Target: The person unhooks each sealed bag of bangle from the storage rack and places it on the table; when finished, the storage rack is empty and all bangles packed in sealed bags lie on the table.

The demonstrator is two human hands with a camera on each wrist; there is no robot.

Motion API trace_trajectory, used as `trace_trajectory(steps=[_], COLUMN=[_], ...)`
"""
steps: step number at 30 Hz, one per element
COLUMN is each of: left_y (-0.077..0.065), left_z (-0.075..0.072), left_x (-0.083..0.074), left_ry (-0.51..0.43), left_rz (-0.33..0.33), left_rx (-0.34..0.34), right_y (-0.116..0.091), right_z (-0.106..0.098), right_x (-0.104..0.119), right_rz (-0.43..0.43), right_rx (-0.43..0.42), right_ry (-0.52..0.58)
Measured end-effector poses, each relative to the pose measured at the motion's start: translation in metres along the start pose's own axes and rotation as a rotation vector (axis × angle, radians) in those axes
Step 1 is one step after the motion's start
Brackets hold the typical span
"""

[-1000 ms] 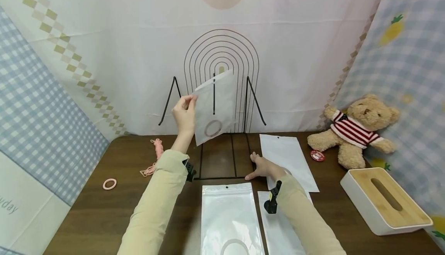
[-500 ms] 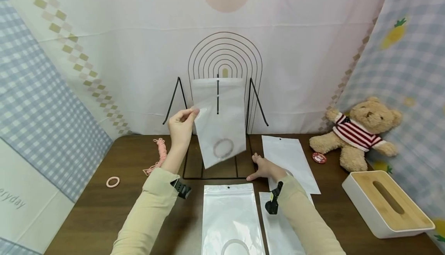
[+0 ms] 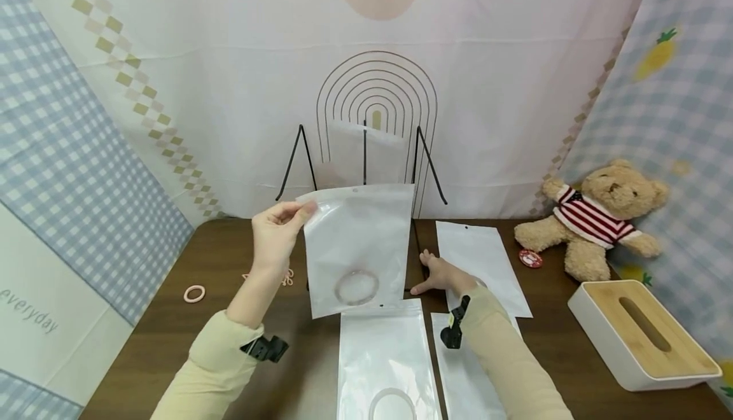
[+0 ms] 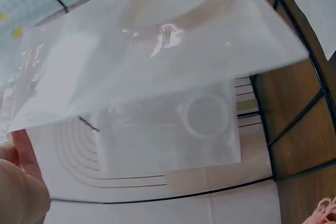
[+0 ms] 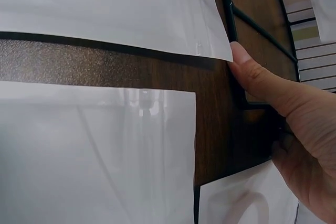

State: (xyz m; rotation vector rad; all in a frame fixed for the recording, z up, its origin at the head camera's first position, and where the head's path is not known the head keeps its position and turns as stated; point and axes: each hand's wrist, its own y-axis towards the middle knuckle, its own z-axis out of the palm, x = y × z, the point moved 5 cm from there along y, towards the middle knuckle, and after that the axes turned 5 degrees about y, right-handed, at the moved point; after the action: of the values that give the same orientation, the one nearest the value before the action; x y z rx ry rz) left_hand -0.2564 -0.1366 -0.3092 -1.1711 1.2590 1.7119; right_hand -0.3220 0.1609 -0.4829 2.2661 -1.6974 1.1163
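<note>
My left hand [image 3: 276,235] pinches a white translucent zip bag [image 3: 366,235] by its upper left corner. A pinkish ring [image 3: 338,289] shows through the bag's lower part. The bag's punched top edge is right at the tip of the black middle prong [image 3: 364,156] of a wire display rack. Behind it another zip bag [image 4: 157,145] hangs on the rack, with a ring [image 4: 226,116] inside. My right hand [image 3: 443,273] rests with thumb and fingers spread at the right front corner of the rack's wire base [image 5: 242,85].
Several flat white bags lie on the table, one in front [image 3: 380,356] and others at the right [image 3: 478,258]. A pink ring [image 3: 194,293] and pink cord [image 3: 288,277] lie left. A teddy bear [image 3: 592,216] and a tissue box [image 3: 644,337] stand right.
My left hand has drawn the bag down and toward me, away from the hanging bag, which now shows behind it. My right hand has stayed on the rack's base.
</note>
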Motion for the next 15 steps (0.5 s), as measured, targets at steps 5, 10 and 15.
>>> trace_trajectory(steps=[5, 10, 15], left_y=[-0.017, -0.033, -0.037], left_z=[-0.031, -0.079, -0.133], left_x=[-0.001, 0.024, 0.070], left_ry=[0.018, 0.092, 0.281], left_rz=[-0.161, -0.344, -0.535], left_rx=[0.096, 0.212, 0.252], right_y=[0.000, 0.001, 0.002], right_z=[-0.002, -0.001, 0.001], right_x=[0.001, 0.000, -0.002], right_rz=[0.006, 0.002, -0.002], right_rx=[0.008, 0.017, 0.018], right_ry=[0.004, 0.005, 0.006])
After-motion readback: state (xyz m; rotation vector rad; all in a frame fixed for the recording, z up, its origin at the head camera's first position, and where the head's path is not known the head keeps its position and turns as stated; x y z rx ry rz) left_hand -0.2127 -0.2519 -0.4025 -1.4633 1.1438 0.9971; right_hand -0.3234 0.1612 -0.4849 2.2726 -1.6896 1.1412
